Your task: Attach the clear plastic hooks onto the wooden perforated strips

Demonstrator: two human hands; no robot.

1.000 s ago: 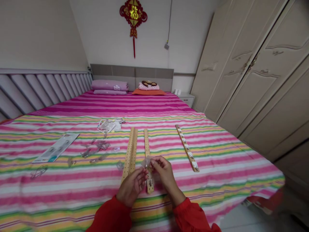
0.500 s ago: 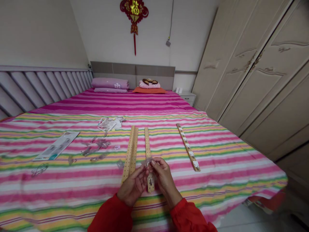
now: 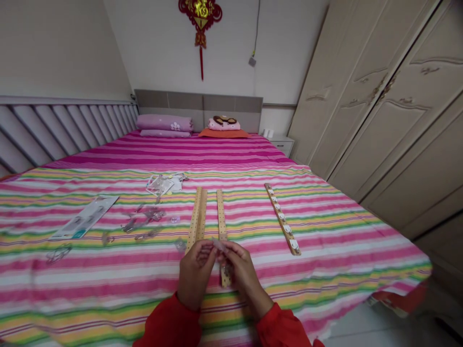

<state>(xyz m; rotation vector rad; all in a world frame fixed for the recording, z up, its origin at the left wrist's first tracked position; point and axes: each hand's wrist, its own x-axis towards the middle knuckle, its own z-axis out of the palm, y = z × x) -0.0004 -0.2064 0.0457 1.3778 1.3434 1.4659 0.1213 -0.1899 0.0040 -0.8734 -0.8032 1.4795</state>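
My left hand (image 3: 195, 272) and my right hand (image 3: 242, 272) meet over the near end of a perforated wooden strip (image 3: 221, 219) lying on the striped bedspread (image 3: 325, 231). Both pinch a small clear plastic piece (image 3: 219, 245) between their fingertips. A pair of wooden strips (image 3: 197, 217) lies just left of my hands. Another strip fitted with white hooks (image 3: 281, 218) lies to the right.
Clear plastic hooks and wrappers (image 3: 144, 219) are scattered left of the strips, with a card package (image 3: 84, 218) further left. Pillows (image 3: 164, 123) sit at the headboard. A cream wardrobe (image 3: 379, 96) stands along the right; the bed's edge drops off at lower right.
My hands have drawn closer together and slightly lower, the left hand turning its back to the camera. The view has tilted a little.
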